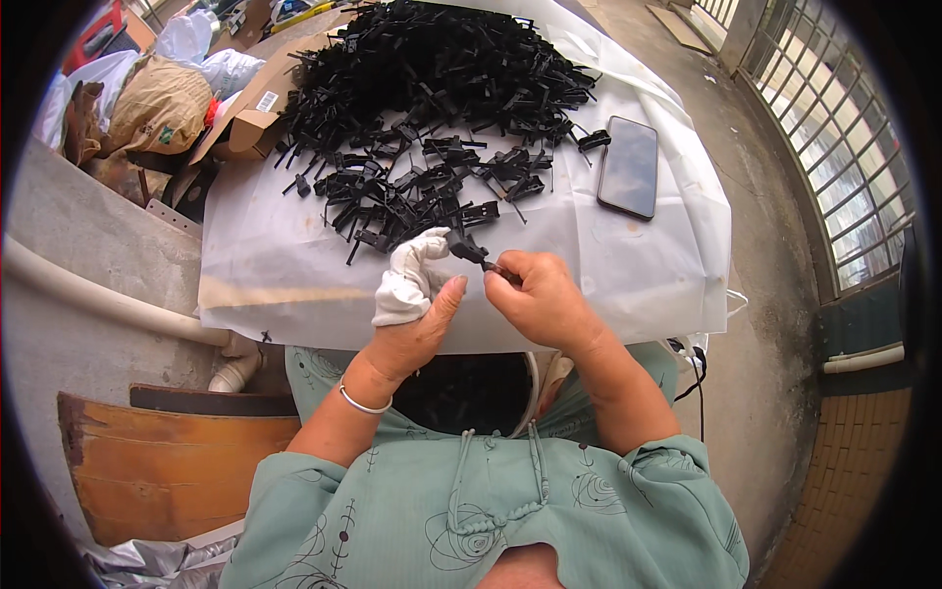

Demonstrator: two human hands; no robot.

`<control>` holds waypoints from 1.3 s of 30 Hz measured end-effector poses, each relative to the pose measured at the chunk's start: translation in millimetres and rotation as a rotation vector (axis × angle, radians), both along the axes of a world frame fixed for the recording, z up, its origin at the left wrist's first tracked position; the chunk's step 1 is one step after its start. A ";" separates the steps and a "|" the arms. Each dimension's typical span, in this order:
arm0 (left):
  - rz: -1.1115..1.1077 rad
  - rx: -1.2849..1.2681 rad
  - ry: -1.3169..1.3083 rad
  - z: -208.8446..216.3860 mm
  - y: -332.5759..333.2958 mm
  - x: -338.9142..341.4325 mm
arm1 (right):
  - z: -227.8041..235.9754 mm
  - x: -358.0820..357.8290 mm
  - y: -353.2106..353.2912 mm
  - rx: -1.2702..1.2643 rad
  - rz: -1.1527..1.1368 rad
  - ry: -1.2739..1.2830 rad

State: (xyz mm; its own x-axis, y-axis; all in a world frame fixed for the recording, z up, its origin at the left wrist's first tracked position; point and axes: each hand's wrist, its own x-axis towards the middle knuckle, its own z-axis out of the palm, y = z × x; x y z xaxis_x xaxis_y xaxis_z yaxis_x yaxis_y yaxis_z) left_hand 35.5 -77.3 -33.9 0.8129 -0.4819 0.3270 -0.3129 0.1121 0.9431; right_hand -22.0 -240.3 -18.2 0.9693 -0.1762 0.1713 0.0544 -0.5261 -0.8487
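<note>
A small black plastic part (466,247) is held up over the table's near side. The curled fingers of my left hand (417,280), in a white glove that leaves the thumb bare, close at its left end. My right hand (545,299) is bare and pinches a thin dark piece (502,272) against the part's lower right end. Whether that piece belongs to the part or is a small tool, I cannot tell. Just beyond my hands lie loose black plastic parts (432,182) with thin stems, spreading from a big heap (432,74) of the same kind.
White plastic sheeting (285,265) covers the table. A dark-screened phone (628,167) lies on its right. An open cardboard box (257,123) and stuffed bags (157,103) crowd the far left. Below the table's near edge is a dark container (466,393) between my knees.
</note>
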 end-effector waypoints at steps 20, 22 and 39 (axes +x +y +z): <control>-0.281 0.201 -0.076 16.7 11.3 -1.3 | -5.9 3.3 8.8 0.048 0.117 -0.425; -0.169 0.174 0.295 28.9 11.8 -7.6 | -6.3 3.3 6.7 0.049 0.135 -0.387; 0.155 0.312 -0.327 -3.4 6.8 -15.9 | -14.6 5.4 30.7 0.188 0.146 -0.222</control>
State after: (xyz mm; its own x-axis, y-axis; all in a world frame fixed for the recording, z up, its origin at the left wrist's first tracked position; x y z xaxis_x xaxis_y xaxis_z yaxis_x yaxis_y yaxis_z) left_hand 19.7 -70.5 -37.3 0.7615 -0.4791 0.4365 -0.5894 -0.2319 0.7738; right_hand -16.7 -209.5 -32.8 0.9292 -0.0866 0.3593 0.3126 -0.3344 -0.8891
